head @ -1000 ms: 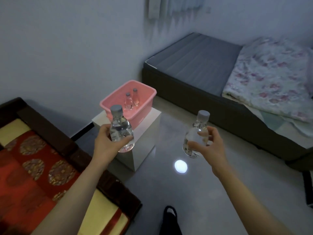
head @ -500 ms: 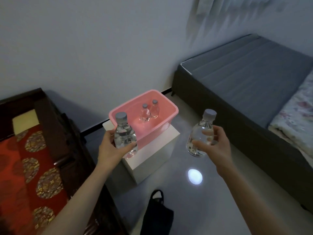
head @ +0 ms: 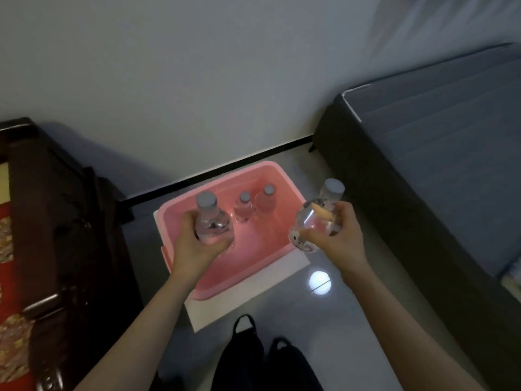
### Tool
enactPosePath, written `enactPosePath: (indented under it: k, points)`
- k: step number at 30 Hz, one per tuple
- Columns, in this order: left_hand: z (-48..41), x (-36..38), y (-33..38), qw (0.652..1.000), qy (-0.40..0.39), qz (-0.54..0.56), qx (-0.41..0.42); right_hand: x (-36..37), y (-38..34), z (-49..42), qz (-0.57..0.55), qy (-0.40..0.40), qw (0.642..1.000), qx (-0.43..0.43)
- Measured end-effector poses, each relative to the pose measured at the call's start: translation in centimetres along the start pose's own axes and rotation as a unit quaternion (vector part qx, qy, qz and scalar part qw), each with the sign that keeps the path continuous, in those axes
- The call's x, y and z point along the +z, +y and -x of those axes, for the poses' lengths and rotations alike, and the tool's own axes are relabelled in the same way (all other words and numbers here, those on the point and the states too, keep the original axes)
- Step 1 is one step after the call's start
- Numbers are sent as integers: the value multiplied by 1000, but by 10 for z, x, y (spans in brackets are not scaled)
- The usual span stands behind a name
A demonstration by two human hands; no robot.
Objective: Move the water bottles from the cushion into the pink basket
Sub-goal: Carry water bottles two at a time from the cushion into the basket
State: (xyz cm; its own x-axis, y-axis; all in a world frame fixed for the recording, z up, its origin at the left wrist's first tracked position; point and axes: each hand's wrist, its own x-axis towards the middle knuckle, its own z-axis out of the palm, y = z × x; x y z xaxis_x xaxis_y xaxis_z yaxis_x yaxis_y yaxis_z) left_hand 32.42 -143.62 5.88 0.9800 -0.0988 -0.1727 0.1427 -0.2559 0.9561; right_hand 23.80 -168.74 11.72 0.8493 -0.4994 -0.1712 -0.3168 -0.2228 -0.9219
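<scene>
The pink basket (head: 225,286) sits on a white box (head: 253,300) near the wall. Two small clear water bottles (head: 255,206) with grey caps stand upright inside it at the back. My left hand (head: 194,246) grips a clear water bottle (head: 212,224) upright, over the basket's left half. My right hand (head: 335,238) holds a second water bottle (head: 318,218), tilted, above the basket's right rim. The red patterned cushion (head: 8,277) shows only at the far left edge.
A dark wooden bench frame (head: 64,249) runs down the left. A dark bed with a grey mattress (head: 439,153) fills the right. The wall stands close behind the basket. My feet in black slippers (head: 265,362) are on the glossy grey floor below.
I have stepped closer and look more steeply down. Both hands carried their bottles forward; the left one is now over the basket, the right one at its right rim.
</scene>
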Motion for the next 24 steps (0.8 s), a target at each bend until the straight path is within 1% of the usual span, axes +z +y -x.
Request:
enactPosePath:
  k: [2,4,11,14,16,19,22,24]
  points:
    - [-27,17,-15,999,6,-4,-33,16,16,-38,19,-3,999,30]
    - [-43,31,-27,999,-1,-9,-43,32,32,-64,28,-13,998,52]
    - [-91,75,-91,991,69,-74,-85,108,98,-128,119,-62,986,94]
    - [-107,88,-115,988,80,-96,-86,133,117,-150,134,-74,984,86]
    - [-115,96,-129,987,94,-102,-87,147,126,-163,152,-102,980,79]
    - [-125,101,-140,985,101,-116,-77,156,140,-169,214,-148,962,76]
    - [-135,102,-144,983,104,-142,-52,159,150,-170,246,-149,953,93]
    - [-141,101,-146,982,111,-143,-56,163,152,-172,254,-146,951,104]
